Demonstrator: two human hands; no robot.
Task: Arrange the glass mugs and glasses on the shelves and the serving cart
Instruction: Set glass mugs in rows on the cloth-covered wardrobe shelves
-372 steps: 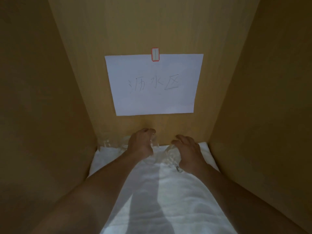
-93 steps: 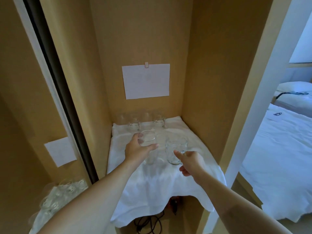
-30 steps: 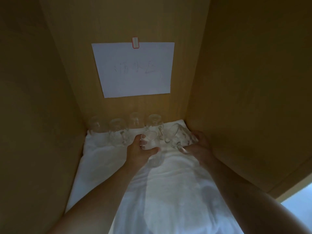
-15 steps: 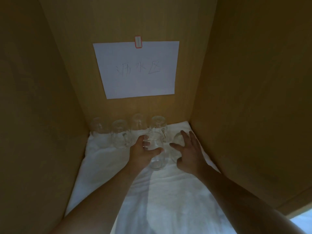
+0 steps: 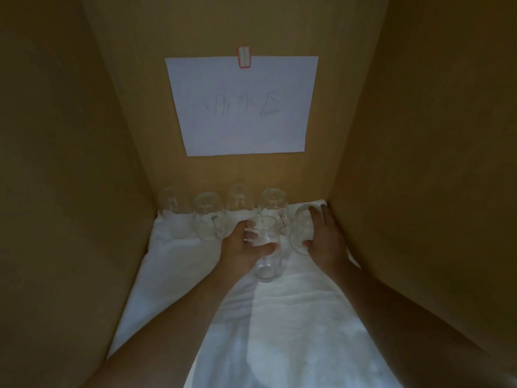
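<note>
— Well, which step is this, would you say?

— Setting down, I'd judge. The right hand (image 5: 321, 242) lies with straight fingers against an upturned glass (image 5: 303, 231) at about 2 o'clock on the shelf (image 5: 307, 331), hard by the right wall. It looks to be steadying the glass at the end of the back row; it is not curled round it.

— And the other?

— The left hand (image 5: 243, 249) has fingers and thumb wrapped round a glass mug (image 5: 264, 247), mouth up, at the shelf's middle, just in front of the row. Whether its base touches the white cloth (image 5: 181, 275) I cannot tell.

— The row itself?

— Four upturned pieces along the back wall from 10 to 12 o'clock: a glass (image 5: 172, 204), a mug (image 5: 208, 222), another glass (image 5: 239, 198) and another mug (image 5: 272, 205), under a paper note (image 5: 240, 107).

— So what does the next move ask?

— Probably turning the held mug mouth down and starting a second row. The glassware stands close, so it needs a slow turn clear of the neighbouring mug's handle.
</note>
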